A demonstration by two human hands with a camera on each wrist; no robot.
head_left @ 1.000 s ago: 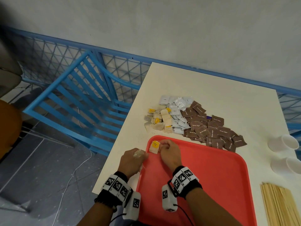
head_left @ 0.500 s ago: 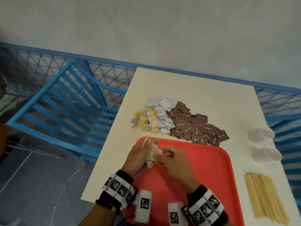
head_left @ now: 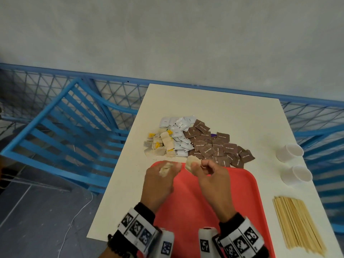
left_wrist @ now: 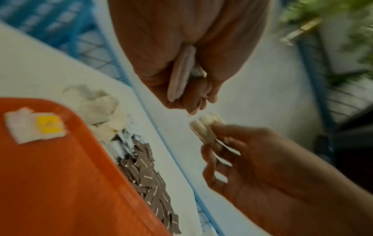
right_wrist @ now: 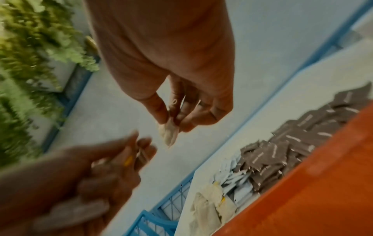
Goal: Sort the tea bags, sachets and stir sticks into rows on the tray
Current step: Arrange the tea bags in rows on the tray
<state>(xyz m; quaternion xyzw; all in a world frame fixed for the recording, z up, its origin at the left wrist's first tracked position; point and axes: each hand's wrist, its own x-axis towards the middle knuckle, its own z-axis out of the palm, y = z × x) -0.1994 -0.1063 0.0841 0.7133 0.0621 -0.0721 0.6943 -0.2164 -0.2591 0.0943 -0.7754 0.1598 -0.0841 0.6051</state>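
My left hand [head_left: 170, 168] hovers over the far-left corner of the red tray [head_left: 242, 198] and grips a crumpled tea bag [head_left: 164, 169]. Just to its right, my right hand [head_left: 198, 165] pinches another tea bag [head_left: 192, 162] between thumb and fingers. A small gap separates the two hands. In the left wrist view one tea bag with a yellow tag [left_wrist: 34, 127] lies flat on the tray [left_wrist: 60, 183]. Beyond the tray sit loose tea bags [head_left: 160, 144], white sachets [head_left: 178, 131] and brown sachets [head_left: 216, 146]. Stir sticks [head_left: 297, 224] lie at the right.
Two white paper cups [head_left: 289, 152] [head_left: 297, 175] stand on the white table [head_left: 214, 105] right of the tray. A blue slatted chair [head_left: 61, 133] and a blue mesh fence [head_left: 115, 90] lie left of and behind the table. A grey wall rises behind.
Both hands rose from the tray corner, leaving one tea bag there. They met on a clump of tea bags and have now pulled apart, each holding one.
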